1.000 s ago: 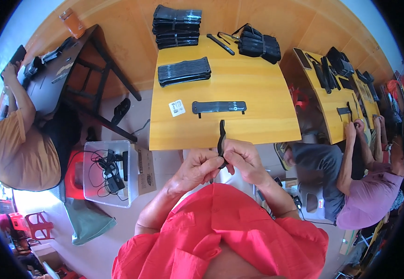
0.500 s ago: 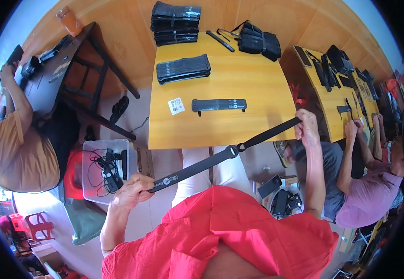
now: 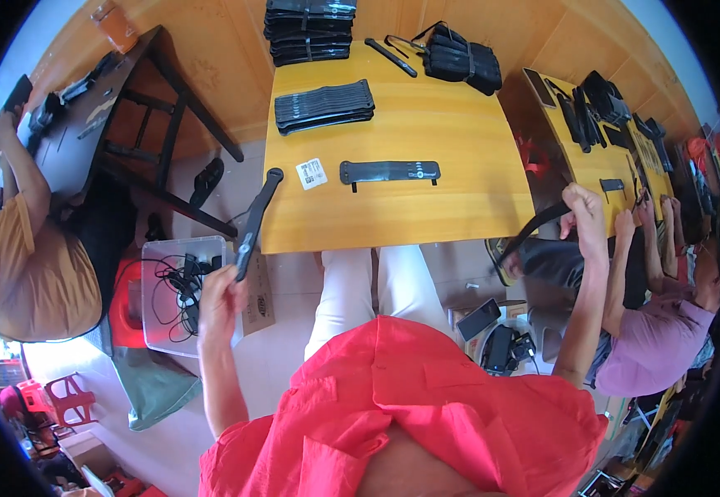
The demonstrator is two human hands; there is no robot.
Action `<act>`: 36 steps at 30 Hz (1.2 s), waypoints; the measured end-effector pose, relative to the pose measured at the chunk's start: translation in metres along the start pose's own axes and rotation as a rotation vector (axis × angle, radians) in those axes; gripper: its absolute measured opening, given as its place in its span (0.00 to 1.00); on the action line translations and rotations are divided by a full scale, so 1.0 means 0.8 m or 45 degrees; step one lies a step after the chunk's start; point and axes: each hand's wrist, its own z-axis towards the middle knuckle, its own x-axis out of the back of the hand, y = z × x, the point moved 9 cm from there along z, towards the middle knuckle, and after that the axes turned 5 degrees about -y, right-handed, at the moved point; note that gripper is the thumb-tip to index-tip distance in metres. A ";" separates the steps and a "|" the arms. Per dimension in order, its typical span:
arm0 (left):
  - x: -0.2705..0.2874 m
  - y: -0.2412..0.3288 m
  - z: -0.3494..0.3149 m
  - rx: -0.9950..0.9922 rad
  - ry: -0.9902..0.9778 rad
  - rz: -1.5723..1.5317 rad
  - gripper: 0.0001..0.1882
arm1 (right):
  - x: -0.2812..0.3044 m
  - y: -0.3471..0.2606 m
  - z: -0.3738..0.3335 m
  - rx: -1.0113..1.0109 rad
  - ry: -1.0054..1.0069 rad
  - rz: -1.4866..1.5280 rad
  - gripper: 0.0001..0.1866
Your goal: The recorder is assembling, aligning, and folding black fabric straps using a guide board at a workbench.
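Hands (image 3: 221, 291) grip black straps (image 3: 258, 222), right one's tip blurred.

far left: orange jar (image 3: 115, 28) on dark table (image 3: 72, 153) | left: clear bin (image 3: 151, 321) holding black cables (image 3: 181, 287) | near left: red stool (image 3: 62, 406)

We wear a bright red shirt (image 3: 409, 377), its collar (image 3: 325, 464) spread open at the neck, with pale, off-white trousers (image 3: 341, 294) below; our forearms (image 3: 590, 306) and hands (image 3: 221, 294) are bare.
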 end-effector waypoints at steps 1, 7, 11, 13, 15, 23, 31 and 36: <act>-0.005 -0.018 0.013 0.027 0.029 0.007 0.19 | -0.007 -0.007 -0.004 -0.004 -0.002 -0.003 0.15; -0.013 -0.137 0.076 0.329 0.197 0.086 0.19 | -0.064 -0.049 -0.026 0.121 -0.120 -0.505 0.06; -0.008 -0.155 0.075 0.424 0.258 0.194 0.22 | -0.059 -0.038 -0.028 0.179 -0.082 -0.406 0.04; -0.004 -0.144 0.075 0.444 0.282 0.226 0.25 | -0.053 -0.027 -0.030 0.120 -0.100 -0.355 0.04; 0.011 -0.128 0.066 0.425 0.359 0.354 0.24 | -0.053 -0.024 -0.034 0.097 -0.135 -0.280 0.04; -0.175 0.005 0.073 -0.391 -0.137 0.475 0.16 | -0.188 -0.064 -0.043 0.282 -0.602 -0.266 0.03; -0.304 -0.055 0.067 0.179 -1.030 0.082 0.14 | -0.214 -0.026 -0.024 0.247 -0.505 0.026 0.04; -0.230 -0.076 0.094 0.266 -0.842 0.208 0.08 | -0.189 0.051 0.003 -0.069 -0.325 0.223 0.08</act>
